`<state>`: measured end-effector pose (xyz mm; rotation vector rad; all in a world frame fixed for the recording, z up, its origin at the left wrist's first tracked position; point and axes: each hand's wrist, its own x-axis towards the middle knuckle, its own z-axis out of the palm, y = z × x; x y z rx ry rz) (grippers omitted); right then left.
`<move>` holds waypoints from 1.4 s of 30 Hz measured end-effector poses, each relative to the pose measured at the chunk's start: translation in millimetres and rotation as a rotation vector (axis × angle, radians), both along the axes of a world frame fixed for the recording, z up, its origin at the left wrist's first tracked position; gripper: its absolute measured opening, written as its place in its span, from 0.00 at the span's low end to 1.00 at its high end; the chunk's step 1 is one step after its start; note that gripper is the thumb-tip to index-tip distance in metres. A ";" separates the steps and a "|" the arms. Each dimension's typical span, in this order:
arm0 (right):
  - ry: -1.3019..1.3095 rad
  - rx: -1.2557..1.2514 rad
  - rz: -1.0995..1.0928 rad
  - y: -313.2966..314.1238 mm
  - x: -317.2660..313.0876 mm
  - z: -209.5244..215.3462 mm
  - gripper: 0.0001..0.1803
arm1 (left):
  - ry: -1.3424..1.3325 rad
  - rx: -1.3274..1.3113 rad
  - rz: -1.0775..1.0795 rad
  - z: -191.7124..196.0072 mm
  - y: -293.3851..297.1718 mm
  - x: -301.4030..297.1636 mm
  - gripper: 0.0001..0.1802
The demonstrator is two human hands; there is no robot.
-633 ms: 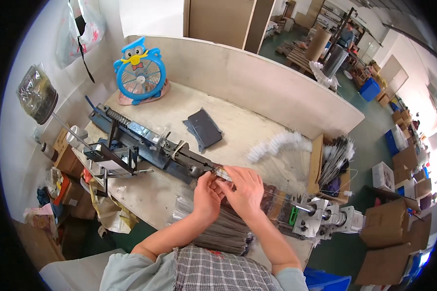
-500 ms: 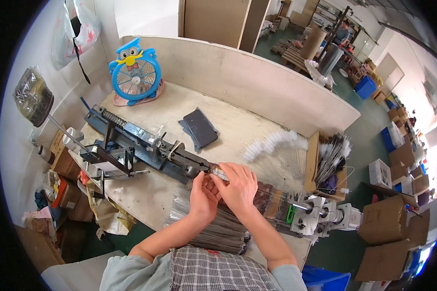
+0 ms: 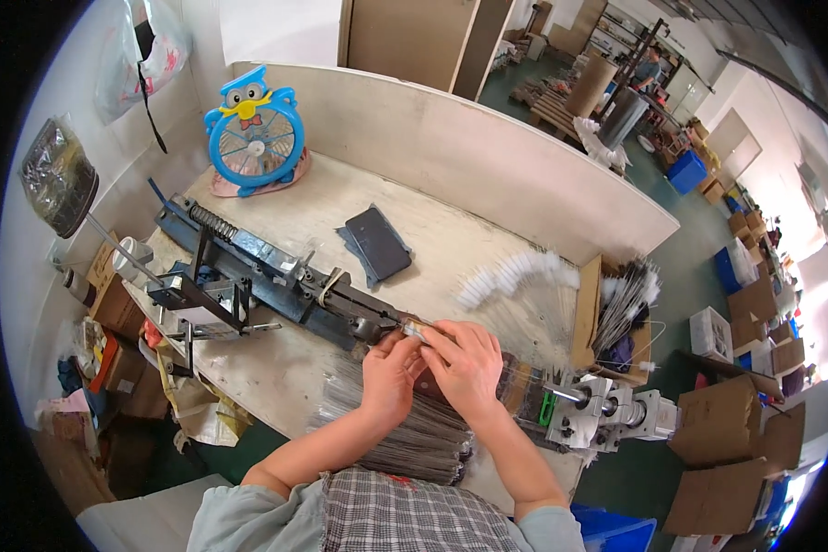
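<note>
Both my hands meet at the right end of a long dark metal bench machine [image 3: 276, 267]. My left hand [image 3: 389, 379] has its thumb and fingers pinched together beside the machine's rounded metal knob [image 3: 366, 327]. My right hand [image 3: 465, 366] bends its closed fingers toward the left fingertips. A small whitish and orange piece [image 3: 414, 328] shows at the fingertips, against the machine end. What the fingers grip is too small and hidden to name. Under my forearms lies a thick bundle of thin metal wires [image 3: 409, 431].
White-tufted wire brushes [image 3: 524, 274] fan out on the table, next to a cardboard box [image 3: 587, 313] holding more. A dark flat device [image 3: 377, 244] lies on a cloth. A blue fan [image 3: 256, 147] stands at the back left, a silvery clamping mechanism [image 3: 607, 409] at the right.
My right hand has shifted slightly right and down, its fingers now bent in toward the left fingertips. The left fingers have closed from a looser cupped shape into a pinch.
</note>
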<state>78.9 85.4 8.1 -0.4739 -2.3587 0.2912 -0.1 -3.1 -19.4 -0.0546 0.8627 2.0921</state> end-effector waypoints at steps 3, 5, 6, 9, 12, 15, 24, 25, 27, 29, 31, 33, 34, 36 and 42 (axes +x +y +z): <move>-0.025 -0.013 0.018 2.6 2.3 -2.6 0.14 | 0.023 -0.024 0.011 3.6 1.2 1.7 0.06; -0.019 -0.023 0.033 3.2 3.4 -2.6 0.15 | 0.027 -0.044 0.026 3.7 1.1 3.1 0.06; -0.011 -0.029 0.040 3.5 2.3 -0.6 0.15 | 0.030 -0.038 0.026 2.6 1.3 1.7 0.06; -0.004 -0.043 0.050 4.5 3.3 2.4 0.15 | 0.021 -0.032 0.021 3.4 2.7 1.1 0.06; 0.013 -0.065 0.045 3.9 5.1 13.5 0.14 | 0.029 -0.031 0.009 3.1 1.3 0.2 0.05; -0.044 -0.047 0.000 7.2 14.3 17.1 0.13 | -0.008 0.009 0.007 -1.0 -2.1 -1.7 0.11; -0.131 -0.095 0.021 2.8 30.9 10.3 0.09 | 0.058 -0.071 -0.101 7.6 -12.3 1.3 0.35; -0.137 -0.117 0.019 3.7 32.7 11.3 0.09 | 0.087 -0.079 -0.126 9.4 -12.1 1.1 0.37; -0.125 -0.149 0.009 7.0 34.5 16.2 0.09 | 0.113 -0.106 -0.155 7.8 -12.2 -0.1 0.37; -0.049 -0.125 0.073 11.3 38.7 19.7 0.10 | 0.114 -0.143 -0.147 -0.2 -17.1 0.5 0.35; -0.116 -0.238 0.050 0.3 53.5 31.1 0.11 | 0.164 -0.201 -0.225 -0.2 -21.8 1.4 0.33; -0.197 -0.328 0.066 -4.5 70.5 20.3 0.11 | 0.175 -0.293 -0.263 2.7 -28.6 4.3 0.28; -0.199 -0.328 0.058 -7.3 80.7 8.0 0.11 | 0.173 -0.290 -0.271 1.1 -35.1 -0.6 0.28; -0.717 -0.376 0.060 -10.9 98.2 -13.0 0.10 | 0.276 -0.285 -0.390 -6.6 -56.9 -22.1 0.26; -0.729 -0.421 0.062 -6.9 106.4 -5.6 0.09 | -0.122 -0.291 0.432 -79.6 -173.3 -130.1 0.19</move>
